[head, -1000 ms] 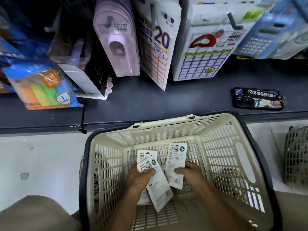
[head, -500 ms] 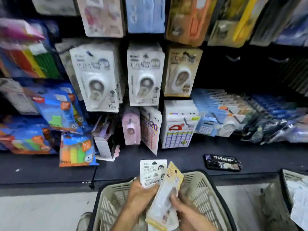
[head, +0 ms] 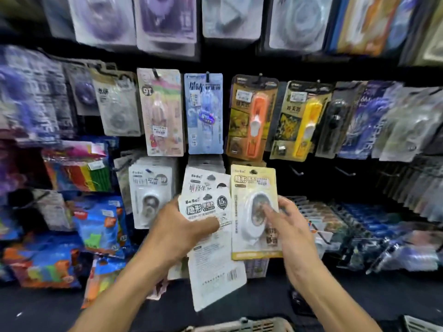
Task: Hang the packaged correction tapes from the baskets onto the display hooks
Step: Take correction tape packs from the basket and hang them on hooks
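Our right fingers now pinch the yellow-backed blister card with the white oval correction tape, lifted upright before the display hooks, where a second ago both hands were down in the cream plastic basket. Our left hand grips a fan of white correction tape cards beside it. We judge picking finished; hanging comes next, starting with the yellow card.

place: stationery shop | evidence: packaged goods on display hooks in rows; shopping basket
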Demonstrator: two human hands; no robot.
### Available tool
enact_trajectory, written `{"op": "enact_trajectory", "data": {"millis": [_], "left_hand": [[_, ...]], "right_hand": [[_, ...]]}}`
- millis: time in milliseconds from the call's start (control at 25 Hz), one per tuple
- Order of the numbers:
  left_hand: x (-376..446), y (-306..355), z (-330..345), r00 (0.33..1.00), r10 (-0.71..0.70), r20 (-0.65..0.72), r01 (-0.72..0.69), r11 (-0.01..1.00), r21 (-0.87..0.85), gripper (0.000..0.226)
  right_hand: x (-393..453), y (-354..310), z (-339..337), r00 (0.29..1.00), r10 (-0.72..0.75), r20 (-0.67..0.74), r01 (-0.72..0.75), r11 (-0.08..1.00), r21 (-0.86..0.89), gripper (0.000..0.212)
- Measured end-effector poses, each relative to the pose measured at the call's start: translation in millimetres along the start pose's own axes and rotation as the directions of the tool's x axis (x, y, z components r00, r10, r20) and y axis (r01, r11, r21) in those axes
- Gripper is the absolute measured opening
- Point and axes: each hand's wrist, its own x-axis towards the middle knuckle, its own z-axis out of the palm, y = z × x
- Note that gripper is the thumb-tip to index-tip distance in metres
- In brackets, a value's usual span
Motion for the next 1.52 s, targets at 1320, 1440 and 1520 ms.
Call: {"op": "enact_trajectory", "data": {"millis": [1320, 1440, 1520], "left_hand": [[23, -9, 6, 0.965, -0.26, 0.012, 0.239, 0.867, -0.437, 0.046], [20, -5, -4, 0.97, -0.241, -0.026, 0.2, 0.855, -0.479, 0.046], [19, -3, -3, 0.974, -0.224, -0.037, 0.179, 0.86, -0.477, 0.045]], "right_hand": [[13, 1, -2, 0.966, 0.244, 0.081, -0.244, 0.97, -0.008, 0.029], [15, -6, -12, 0.985, 0.17, 0.022, -0.167, 0.981, -0.094, 0.026], [18, 0, -14, 0.987, 0.155, -0.039, -0.159, 0.976, -0.146, 0.022]]}}
